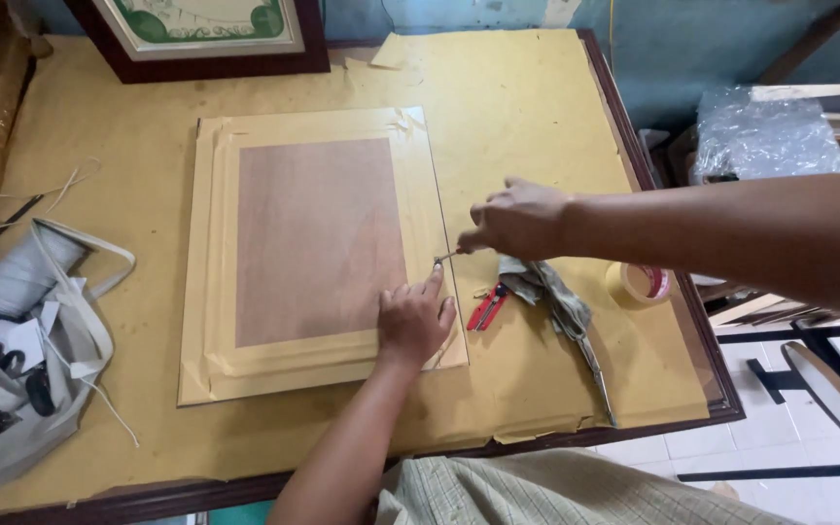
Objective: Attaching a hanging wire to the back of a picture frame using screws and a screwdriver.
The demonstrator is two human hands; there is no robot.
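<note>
Tape already ran along every edge of the face-down rectangular wooden picture frame lying mid-desk. At its right edge our left hand pressed flat, forefinger out, while our right hand closed on a small metal fitting, not yet fixed there as far as we could judge. What the fitting was stayed too small to tell.

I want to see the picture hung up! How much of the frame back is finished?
Done: tan paper tape already seals the edges around the brown backing board. In hand: the left hand steadies the right edge while the right hand works a small metal piece there. Left: that piece is not yet set; pliers and a tape roll wait nearby.
</note>
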